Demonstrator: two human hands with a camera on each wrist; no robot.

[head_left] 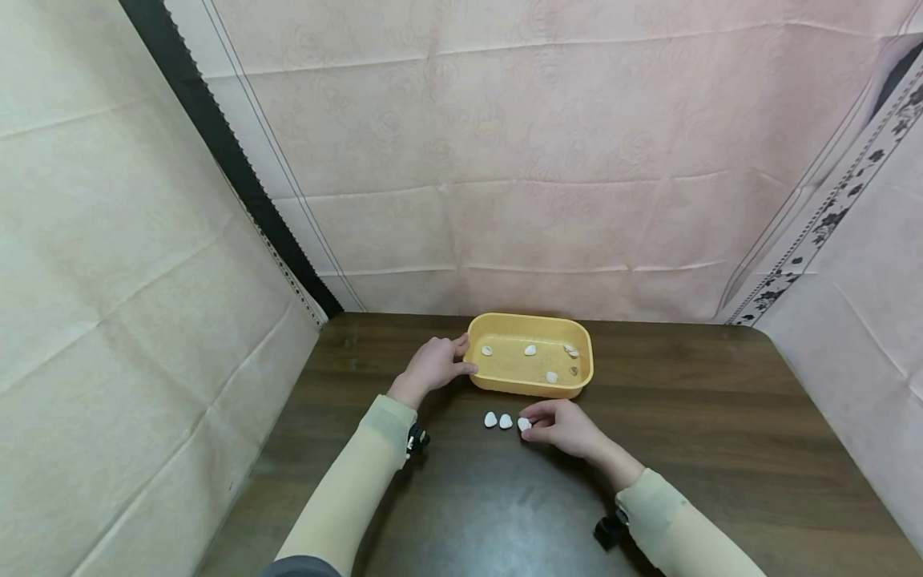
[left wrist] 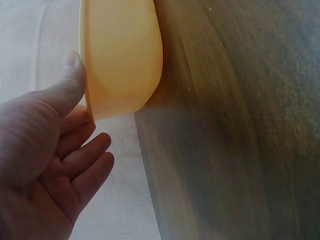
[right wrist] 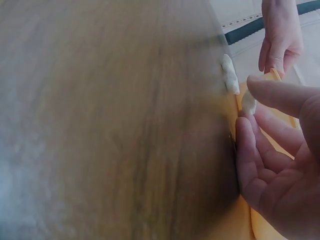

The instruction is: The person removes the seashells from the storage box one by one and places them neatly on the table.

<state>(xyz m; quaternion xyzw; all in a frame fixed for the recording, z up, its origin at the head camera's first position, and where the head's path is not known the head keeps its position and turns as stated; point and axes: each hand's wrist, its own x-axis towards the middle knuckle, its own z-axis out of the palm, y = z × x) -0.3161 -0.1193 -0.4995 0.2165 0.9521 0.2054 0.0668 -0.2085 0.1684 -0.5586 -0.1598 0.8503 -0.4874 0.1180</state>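
A shallow yellow plastic tray (head_left: 530, 385) stands near the far edge of the table. My left hand (head_left: 435, 366) grips its left end, and in the left wrist view the thumb (left wrist: 73, 82) lies over the rim. In front of the tray my right hand (head_left: 566, 427) pinches a small white seashell (head_left: 524, 424) between thumb and fingers, low over the table. Just left of it, two more white seashells (head_left: 505, 421) lie side by side in a row. The right wrist view shows the pinched seashell (right wrist: 248, 102) close to that ribbed pair (right wrist: 230, 75).
Inside the tray lie several loose shells (head_left: 551, 377), pale and brownish, spread apart. The dark wooden table (head_left: 692, 401) extends to both sides and toward me. Light cloth (head_left: 541, 160) hangs behind the table and along both sides.
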